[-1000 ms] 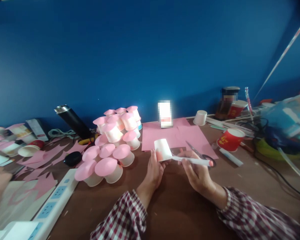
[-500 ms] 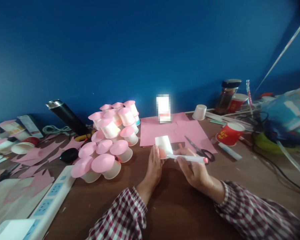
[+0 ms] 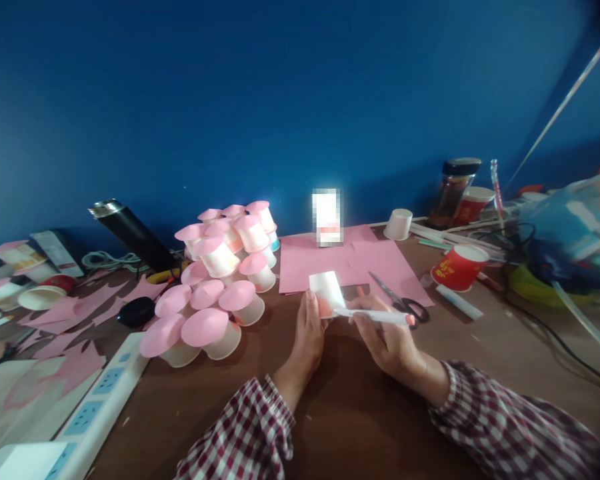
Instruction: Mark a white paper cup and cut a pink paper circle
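Bare brown table (image 3: 360,427) runs open all along the near side of the scissors (image 3: 399,301), so there's plenty of room to slide through there. Left of the scissors a heap of pink-topped cups (image 3: 219,280) blocks things. Behind the scissors lie pink sheets (image 3: 330,263); right of them stand a red cup (image 3: 459,267) and a glue stick (image 3: 459,302), then tangled cables (image 3: 545,333).

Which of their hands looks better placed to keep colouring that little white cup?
Probably the right hand: it grips the pink-capped marker, whose tip touches the white paper cup. The left hand only steadies the cup from the side.
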